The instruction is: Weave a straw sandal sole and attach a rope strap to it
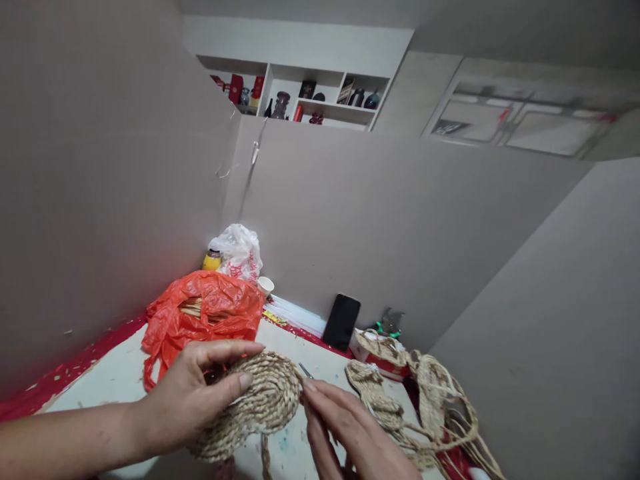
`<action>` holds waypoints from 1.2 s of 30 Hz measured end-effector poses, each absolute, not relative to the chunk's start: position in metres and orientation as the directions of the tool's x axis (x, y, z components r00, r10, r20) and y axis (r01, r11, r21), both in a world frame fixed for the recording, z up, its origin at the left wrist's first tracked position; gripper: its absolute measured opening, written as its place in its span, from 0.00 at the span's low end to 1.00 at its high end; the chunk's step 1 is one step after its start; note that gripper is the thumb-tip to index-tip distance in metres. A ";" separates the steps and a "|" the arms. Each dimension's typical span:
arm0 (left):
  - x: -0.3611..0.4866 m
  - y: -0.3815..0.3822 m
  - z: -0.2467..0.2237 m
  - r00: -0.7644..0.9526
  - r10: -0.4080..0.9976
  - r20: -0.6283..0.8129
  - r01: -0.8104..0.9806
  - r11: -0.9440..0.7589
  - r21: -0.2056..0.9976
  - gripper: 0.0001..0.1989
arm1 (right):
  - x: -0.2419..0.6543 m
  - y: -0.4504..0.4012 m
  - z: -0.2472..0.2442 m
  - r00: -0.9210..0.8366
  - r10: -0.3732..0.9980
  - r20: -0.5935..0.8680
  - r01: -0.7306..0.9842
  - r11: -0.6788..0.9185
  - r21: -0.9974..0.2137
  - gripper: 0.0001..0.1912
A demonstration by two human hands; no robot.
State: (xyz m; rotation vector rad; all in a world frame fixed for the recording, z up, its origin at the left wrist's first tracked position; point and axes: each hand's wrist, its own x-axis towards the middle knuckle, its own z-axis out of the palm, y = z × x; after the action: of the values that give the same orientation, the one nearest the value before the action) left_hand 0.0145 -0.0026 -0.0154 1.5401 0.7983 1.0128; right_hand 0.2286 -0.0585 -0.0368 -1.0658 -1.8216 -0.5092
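A sole-shaped piece of coiled straw braid (273, 390) is tilted above the tabletop. My left hand (200, 383) grips it from the left, the thumb lying across its upper face and the fingers partly hidden behind. At its right edge, the fingertips of my right hand (345, 427) are pinched together on a thin metal needle-like tool (306, 371). Only the metal tip shows; the fingers cover the remainder. Below the piece hangs a short strand of braid (266, 457).
A red plastic bag (215, 300) with straw inside lies behind my left hand. A white bag (239, 253), paper cup (266, 286) and dark phone (342, 322) are along the grey partition. On the right are more braided straw pieces (375, 393) and green-handled pliers (390, 325).
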 end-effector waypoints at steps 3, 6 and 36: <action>0.020 0.001 -0.017 0.375 0.893 0.249 -0.036 -0.254 0.966 0.16 | 0.230 -0.055 -0.037 -0.193 0.446 0.874 0.864 0.499 -0.064 0.13; 0.028 0.004 -0.018 0.338 0.894 0.295 -0.041 -0.299 0.953 0.16 | 0.235 -0.047 -0.035 -0.226 0.409 0.884 0.889 0.458 0.015 0.14; 0.074 0.011 0.006 0.274 0.874 0.402 -0.373 -0.289 0.882 0.12 | 0.238 -0.018 0.001 0.358 0.750 0.556 0.067 0.574 -0.816 0.20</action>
State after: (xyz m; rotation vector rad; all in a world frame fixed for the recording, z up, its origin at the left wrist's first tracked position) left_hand 0.0736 0.0110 0.0060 1.3548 0.5159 1.3264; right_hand 0.2375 -0.0183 0.0014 -0.8764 -1.1370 0.5216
